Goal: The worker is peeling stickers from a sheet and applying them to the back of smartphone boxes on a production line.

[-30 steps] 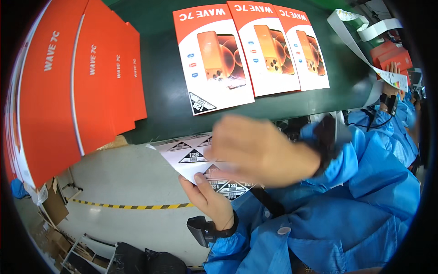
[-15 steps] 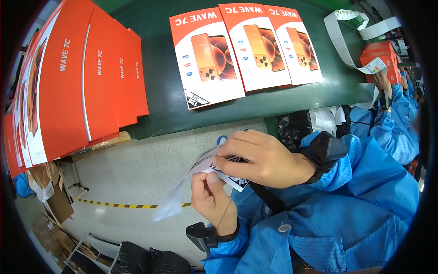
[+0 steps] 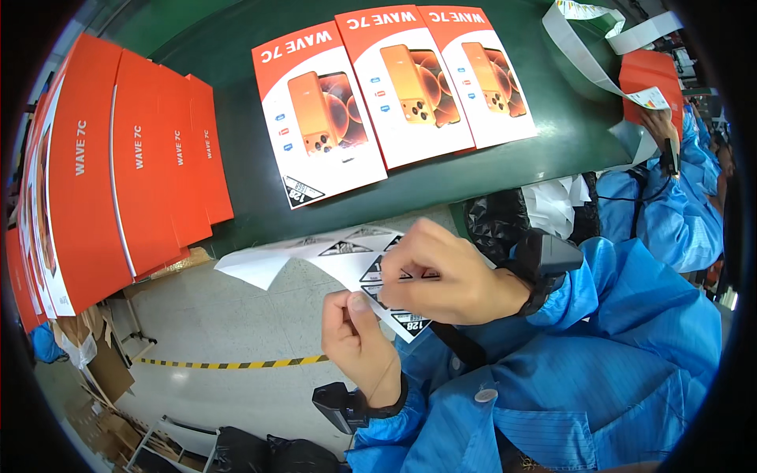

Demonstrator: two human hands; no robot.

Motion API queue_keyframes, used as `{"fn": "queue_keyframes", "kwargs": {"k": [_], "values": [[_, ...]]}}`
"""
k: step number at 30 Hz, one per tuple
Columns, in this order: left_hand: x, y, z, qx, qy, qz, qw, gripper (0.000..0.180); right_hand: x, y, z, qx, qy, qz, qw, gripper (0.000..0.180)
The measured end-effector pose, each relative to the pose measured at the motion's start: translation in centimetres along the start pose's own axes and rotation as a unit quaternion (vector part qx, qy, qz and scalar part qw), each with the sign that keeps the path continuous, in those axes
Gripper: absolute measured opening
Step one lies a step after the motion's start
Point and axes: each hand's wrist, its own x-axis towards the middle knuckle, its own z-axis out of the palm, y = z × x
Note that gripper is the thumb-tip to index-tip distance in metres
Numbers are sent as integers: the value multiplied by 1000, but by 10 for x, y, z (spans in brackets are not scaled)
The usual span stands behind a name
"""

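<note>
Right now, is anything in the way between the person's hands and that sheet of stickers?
No, nothing I can see. The left hand pinches the edge of the sticker sheet. The right hand is right at the sheet too, covering part of it, so I can't see what's under its fingertips.

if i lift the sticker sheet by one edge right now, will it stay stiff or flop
It will likely flop: the sticker sheet already bends and droops at its free left end. It is probably light, as it looks thin and hangs in the air at the left hand and right hand. It might crease easily, judging by that sagging end.
</note>
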Motion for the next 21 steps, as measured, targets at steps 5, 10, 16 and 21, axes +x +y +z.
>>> {"fn": "queue_keyframes", "kwargs": {"k": [5,10,16,21], "values": [[-5,6,18,177,38,68,981,18,2,0,3,-44,16,66,997,19],[-2,0,17,92,11,13,996,19,-5,-1,-13,-95,-24,-22,995,13],[6,-18,5,-3,45,-39,998,22,17,9,-54,207,-60,166,962,5],[-6,-32,3,-19,49,-67,996,20,53,69,-74,120,-138,185,966,10]]}}
